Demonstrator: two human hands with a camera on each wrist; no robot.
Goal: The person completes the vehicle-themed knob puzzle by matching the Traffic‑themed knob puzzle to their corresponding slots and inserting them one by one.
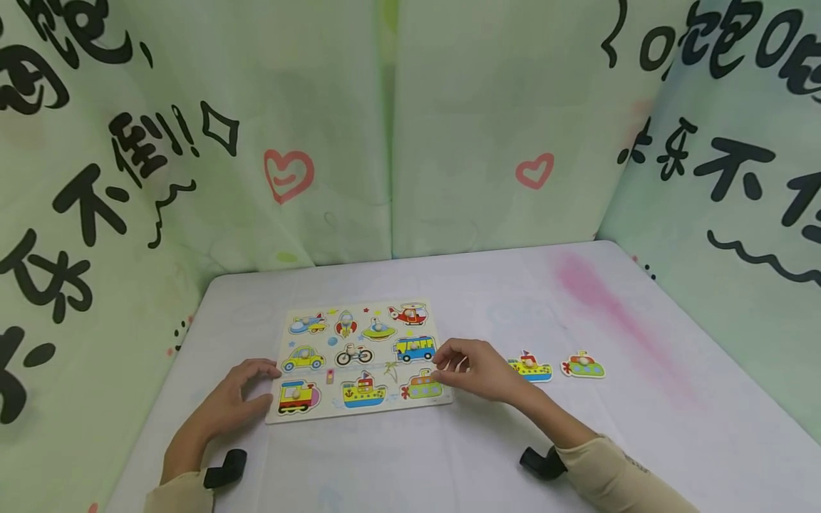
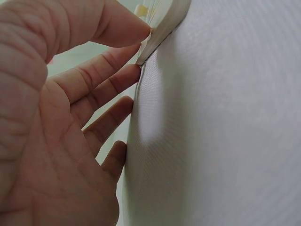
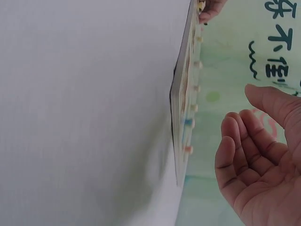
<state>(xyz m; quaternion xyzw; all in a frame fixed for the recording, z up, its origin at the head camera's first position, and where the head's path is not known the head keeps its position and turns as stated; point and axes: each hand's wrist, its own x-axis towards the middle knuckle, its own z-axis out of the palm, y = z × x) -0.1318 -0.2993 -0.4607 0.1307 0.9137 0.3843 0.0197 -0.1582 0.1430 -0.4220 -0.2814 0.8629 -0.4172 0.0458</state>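
Note:
A pale wooden peg puzzle board [image 1: 359, 361] with colourful vehicle pictures lies flat on the table. My left hand [image 1: 236, 399] rests at its left side, thumb and fingertips touching the edge; the left wrist view shows the fingers [image 2: 113, 122] fairly straight and spread. Over the board's right edge, near the bus [image 1: 413, 348] and green submarine picture [image 1: 423, 385], hovers my right hand [image 1: 477, 370]. Its fingers are loosely bent, and the right wrist view shows nothing between them and the thumb. Small knobs [image 3: 188, 149] stand out from the board's face there.
Right of the board lie a loose ship piece [image 1: 532, 368], partly behind my right hand, and a submarine piece [image 1: 582, 365]. A white cloth covers the table [image 1: 359, 470], with a pink stain toward the right. Printed green curtains [image 1: 449, 107] surround it on three sides.

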